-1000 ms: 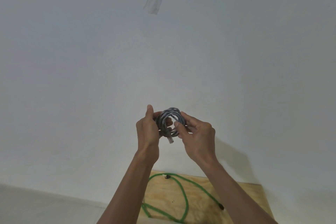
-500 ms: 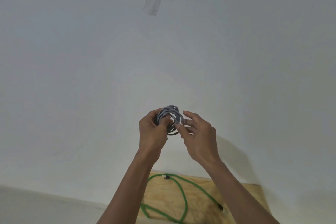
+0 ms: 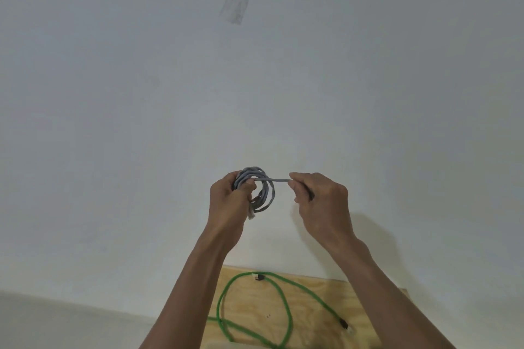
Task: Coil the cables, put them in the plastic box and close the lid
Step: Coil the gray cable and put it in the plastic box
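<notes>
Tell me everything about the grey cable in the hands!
The grey cable is thin and looks rubbery, wound into a small round coil of several loops. The left hand grips the coil's left side, held up before a white wall. One straight end runs right into the pinching right hand. A pale plug dangles below the coil.

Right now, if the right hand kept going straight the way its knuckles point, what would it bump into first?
Probably the grey coil held in the left hand. The right hand points left along the taut strand it pinches, with only open air between. Depth is hard to judge, so it might pass just in front.
</notes>
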`<state>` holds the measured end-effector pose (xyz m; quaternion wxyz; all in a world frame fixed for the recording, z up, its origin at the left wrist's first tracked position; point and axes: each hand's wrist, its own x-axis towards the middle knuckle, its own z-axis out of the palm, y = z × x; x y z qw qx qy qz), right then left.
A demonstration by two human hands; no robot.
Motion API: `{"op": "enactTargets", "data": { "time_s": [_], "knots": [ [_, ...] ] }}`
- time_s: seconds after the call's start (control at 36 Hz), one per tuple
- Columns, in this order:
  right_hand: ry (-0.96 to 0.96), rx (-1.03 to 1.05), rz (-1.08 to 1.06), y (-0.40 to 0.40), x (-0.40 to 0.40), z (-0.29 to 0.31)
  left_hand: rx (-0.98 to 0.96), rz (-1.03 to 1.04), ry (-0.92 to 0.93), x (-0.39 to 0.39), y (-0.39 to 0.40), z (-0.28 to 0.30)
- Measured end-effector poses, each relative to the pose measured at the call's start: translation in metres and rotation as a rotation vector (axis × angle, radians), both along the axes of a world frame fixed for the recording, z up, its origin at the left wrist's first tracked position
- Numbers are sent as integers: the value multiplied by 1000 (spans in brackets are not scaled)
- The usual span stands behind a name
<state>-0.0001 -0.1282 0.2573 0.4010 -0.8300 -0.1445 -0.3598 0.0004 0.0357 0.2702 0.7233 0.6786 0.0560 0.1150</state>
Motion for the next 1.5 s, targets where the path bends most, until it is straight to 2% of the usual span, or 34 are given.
{"op": "enactTargets", "data": {
  "time_s": [0.22,0.39,0.5,0.64,0.81,1.08,1.22,1.33,1.5],
  "knots": [
    [-74,-100,-24,-2,11,-7,92,-161,59,0,5,3],
    [-130,-303,-164,-10,19,-7,108,-307,100,-4,11,1],
    [-37,-124,-40,-7,24,-2,121,-414,74,-6,10,0],
    [336,263,132,3,22,-2,148,-456,33,-9,3,3],
    [583,694,356,8,17,4,263,-319,-24,-8,3,5],
    [504,698,261,13,17,-1,404,-214,-59,-10,-8,4],
    [758,955,490,11,16,7,338,-273,-11,-7,-4,5],
    [942,1029,674,8,15,12,336,-310,-15,-7,1,2],
    [1011,1054,743,16,10,9,538,-152,-112,-2,-2,-10]
  ]
}}
